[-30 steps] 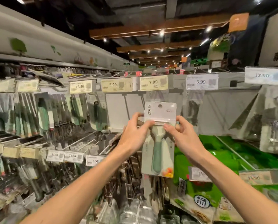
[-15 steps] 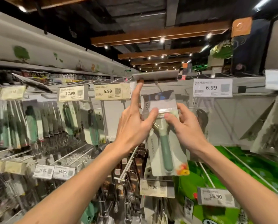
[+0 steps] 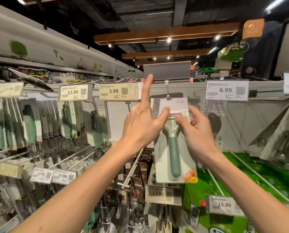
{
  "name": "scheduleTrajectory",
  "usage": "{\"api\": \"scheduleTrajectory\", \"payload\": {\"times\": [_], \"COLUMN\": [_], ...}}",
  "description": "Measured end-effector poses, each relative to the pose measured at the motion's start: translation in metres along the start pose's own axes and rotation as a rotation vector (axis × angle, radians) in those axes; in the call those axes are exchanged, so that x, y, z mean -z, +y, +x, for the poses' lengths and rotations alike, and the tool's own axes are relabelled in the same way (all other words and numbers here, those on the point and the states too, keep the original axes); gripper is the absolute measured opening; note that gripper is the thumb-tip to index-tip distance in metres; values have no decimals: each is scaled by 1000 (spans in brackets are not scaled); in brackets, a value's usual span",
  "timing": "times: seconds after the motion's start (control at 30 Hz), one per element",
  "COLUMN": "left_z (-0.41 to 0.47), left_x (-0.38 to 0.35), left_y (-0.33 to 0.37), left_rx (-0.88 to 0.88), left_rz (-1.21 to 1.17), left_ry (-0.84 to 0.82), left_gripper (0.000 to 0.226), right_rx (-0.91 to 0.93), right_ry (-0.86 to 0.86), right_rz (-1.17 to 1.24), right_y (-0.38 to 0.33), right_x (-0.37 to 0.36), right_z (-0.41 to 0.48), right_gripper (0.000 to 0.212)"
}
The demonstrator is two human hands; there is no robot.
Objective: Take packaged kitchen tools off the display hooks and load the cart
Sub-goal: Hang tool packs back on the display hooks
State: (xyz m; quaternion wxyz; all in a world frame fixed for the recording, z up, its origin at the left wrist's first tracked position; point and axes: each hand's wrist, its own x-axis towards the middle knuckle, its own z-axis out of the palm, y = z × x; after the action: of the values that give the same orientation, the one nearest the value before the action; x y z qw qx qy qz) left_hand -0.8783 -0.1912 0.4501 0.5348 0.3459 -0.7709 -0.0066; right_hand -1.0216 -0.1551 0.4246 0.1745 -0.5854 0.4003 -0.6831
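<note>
A packaged green-handled peeler [image 3: 174,158] on a white card hangs at the tip of a display hook [image 3: 167,89], its hanging hole at the hook's end. My right hand [image 3: 198,133] pinches the card's upper right, beside the peeler head. My left hand [image 3: 140,125] has its thumb on the card's upper left, with the other fingers hidden behind it. Its index finger points straight up and props the grey price-tag flap [image 3: 167,70] above the hook. No cart is in view.
More packaged tools hang on hooks to the left [image 3: 44,121] and right [image 3: 280,138]. Price labels 5.99 [image 3: 118,91] and 6.99 [image 3: 227,90] flank the hook. Lower hook rods [image 3: 132,170] and green bags [image 3: 251,182] lie below my arms.
The price tag above the hook has been flipped up by my left index finger. The peeler package was raised until its hole met the hook tip, and both hands stayed on it.
</note>
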Motion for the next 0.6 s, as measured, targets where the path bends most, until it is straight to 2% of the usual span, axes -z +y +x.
{"api": "scheduleTrajectory", "payload": {"times": [0.13, 0.2, 0.3, 0.4, 0.6], "left_z": [-8, -31, -63, -57, -37], "left_x": [-11, -22, -42, -53, -53], "left_y": [-15, -29, -47, -52, -52], "left_rx": [-44, -52, 2, 103, 210], "left_rz": [46, 30, -61, -140, -206], "left_ry": [27, 14, -139, -209, -315], "left_gripper": [90, 90, 75, 67, 66], "right_rx": [-52, -6, 27, -35, -148], "right_ry": [58, 112, 87, 68, 29], "right_rz": [-175, -262, -418, -485, -588], "right_y": [14, 25, 41, 53, 57], "right_x": [-1, 1, 4, 3, 0], "right_z": [5, -2, -19, -18, -5], "right_gripper": [39, 47, 47, 48, 54]}}
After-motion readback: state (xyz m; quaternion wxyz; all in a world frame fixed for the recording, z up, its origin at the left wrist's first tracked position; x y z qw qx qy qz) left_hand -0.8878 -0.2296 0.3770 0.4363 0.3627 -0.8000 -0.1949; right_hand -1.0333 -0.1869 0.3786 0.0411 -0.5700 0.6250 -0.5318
